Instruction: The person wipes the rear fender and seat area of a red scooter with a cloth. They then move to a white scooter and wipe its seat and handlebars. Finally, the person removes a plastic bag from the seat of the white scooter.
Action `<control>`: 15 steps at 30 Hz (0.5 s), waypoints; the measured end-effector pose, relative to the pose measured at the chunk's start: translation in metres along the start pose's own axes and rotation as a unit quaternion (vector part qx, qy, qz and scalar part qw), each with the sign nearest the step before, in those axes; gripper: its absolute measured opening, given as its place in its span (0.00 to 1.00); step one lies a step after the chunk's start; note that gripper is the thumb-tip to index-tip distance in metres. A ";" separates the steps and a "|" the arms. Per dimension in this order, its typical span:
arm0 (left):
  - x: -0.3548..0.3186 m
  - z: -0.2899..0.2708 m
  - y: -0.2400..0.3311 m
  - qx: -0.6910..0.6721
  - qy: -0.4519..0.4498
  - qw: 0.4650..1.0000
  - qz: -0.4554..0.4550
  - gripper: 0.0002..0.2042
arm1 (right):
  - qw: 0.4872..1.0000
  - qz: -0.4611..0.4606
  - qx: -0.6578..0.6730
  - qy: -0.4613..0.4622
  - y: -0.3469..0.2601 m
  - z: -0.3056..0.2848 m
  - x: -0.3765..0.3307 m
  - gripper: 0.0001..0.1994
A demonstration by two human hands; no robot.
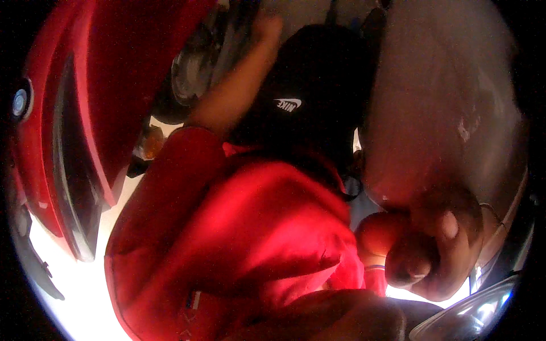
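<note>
Head view: my right hand (438,256) sits at the lower edge of a pale rounded panel (443,102) on the right of the frame. The fingers (449,227) are curled and pressed together against it, but I can't tell if they actually clamp it. Left hand isn't in view. A co-worker in a red hoodie (250,227) and black cap (313,85) reaches 1 arm (239,91) up toward a wheel (199,68) beside the red bodywork (114,74). Step looks like steadying the panel. Next move calls for a firm grip, clear of that arm.

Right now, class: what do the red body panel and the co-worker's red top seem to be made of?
Red body panel: looks like painted metal or plastic, glossy, with smooth curved highlights; which one is unclear. Red top: soft fabric, matte, shown by folds and creases across the back and sleeve.
</note>
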State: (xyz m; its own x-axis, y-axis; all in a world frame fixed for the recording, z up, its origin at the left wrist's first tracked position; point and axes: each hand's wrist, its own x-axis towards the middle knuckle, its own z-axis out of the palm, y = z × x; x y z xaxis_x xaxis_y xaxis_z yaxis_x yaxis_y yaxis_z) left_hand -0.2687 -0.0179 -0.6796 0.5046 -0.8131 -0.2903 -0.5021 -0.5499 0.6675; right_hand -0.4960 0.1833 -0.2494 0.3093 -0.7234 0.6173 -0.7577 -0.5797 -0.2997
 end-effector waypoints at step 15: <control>0.046 -0.002 0.142 -0.019 -0.049 0.977 0.206 0.22 | 0.985 0.005 0.084 -0.151 0.001 -0.026 0.017 0.24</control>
State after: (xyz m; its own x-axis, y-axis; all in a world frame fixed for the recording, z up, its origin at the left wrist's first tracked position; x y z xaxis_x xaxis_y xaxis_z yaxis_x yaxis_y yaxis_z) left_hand -0.3155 -0.1334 -0.5972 0.1947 -0.9794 -0.0538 -0.6211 -0.1655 0.7661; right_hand -0.5063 0.1803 -0.2205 0.4778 -0.7933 0.3773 -0.6641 -0.6073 -0.4361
